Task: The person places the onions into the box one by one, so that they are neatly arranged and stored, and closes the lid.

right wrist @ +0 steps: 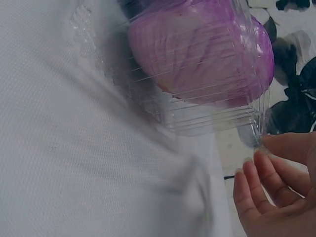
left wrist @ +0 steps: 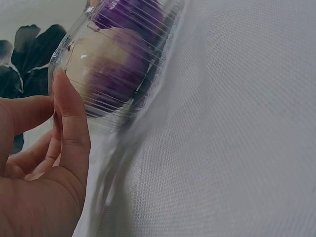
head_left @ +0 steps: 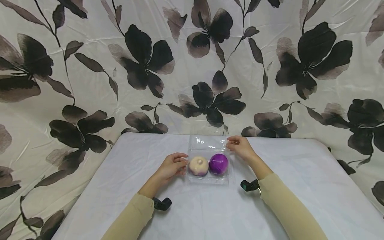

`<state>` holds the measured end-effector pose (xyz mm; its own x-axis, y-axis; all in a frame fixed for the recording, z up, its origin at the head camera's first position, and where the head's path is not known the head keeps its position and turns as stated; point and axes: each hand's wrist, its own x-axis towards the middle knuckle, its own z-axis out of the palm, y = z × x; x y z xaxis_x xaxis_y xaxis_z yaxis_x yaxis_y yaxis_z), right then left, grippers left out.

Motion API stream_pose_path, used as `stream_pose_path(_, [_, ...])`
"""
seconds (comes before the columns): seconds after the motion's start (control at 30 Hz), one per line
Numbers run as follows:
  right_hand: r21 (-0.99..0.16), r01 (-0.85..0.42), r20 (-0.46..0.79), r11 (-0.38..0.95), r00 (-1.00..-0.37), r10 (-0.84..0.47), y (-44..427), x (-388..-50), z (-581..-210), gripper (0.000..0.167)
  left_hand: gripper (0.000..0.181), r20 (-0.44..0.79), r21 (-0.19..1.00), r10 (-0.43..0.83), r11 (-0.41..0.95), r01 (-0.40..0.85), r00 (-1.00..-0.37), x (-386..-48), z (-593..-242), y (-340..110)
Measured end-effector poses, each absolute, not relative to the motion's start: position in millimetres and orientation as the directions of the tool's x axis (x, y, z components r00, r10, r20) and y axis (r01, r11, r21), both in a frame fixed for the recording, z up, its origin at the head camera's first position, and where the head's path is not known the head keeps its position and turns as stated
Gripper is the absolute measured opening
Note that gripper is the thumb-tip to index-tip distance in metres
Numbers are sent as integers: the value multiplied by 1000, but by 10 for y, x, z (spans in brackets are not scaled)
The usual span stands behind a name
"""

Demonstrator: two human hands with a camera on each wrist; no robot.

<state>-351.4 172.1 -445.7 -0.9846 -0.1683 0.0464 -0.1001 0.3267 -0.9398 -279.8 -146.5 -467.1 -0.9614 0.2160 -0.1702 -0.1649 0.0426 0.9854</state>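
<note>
A clear plastic clamshell box (head_left: 210, 180) stands on the white-covered table, its lid (head_left: 207, 142) tilted up at the back. Inside, side by side, sit two round vegetable-like things. The left one (head_left: 198, 166) is cream with purple patches; the right one (head_left: 218, 164) is bright purple. I cannot tell their exact kind. My left hand (head_left: 173, 166) pinches the box's left rim between thumb and finger, also seen in the left wrist view. At the lid's right edge, my right hand (head_left: 241, 148) pinches the thin plastic with thumb and fingertips, the other fingers loosely bent.
White cloth (head_left: 204, 213) covers the table, whose far edge lies just behind the box. A pale curtain with dark flowers (head_left: 147, 66) hangs behind. Each wrist carries a small black camera, one on the left (head_left: 162, 204) and one on the right (head_left: 249, 185).
</note>
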Motion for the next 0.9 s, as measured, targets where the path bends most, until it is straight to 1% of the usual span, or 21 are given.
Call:
stream_pose_path(0.3, [-932, -133, 79, 339, -982, -169, 1742, -3438, -4385, 37, 38, -172, 985, 212, 36, -168, -962, -2793, -4646, -1452])
stream_pose_path(0.4, [-926, -163, 109, 341, -979, -174, 1737, -3417, -4376, 35, 39, -171, 985, 210, 30, -169, -963, -2788, -4644, -1454])
stream_pose_path(0.6, [-898, -263, 207, 352, -960, -188, 1748, -3410, -4420, 26, 36, -173, 985, 193, 20, -172, -966, -2790, -4634, -1452])
stream_pose_path(0.9, [-864, -320, 248, 389, -942, -224, 1777, -3331, -4424, 13, 38, -179, 984, 197, 36, -176, -964, -2798, -4659, -1451])
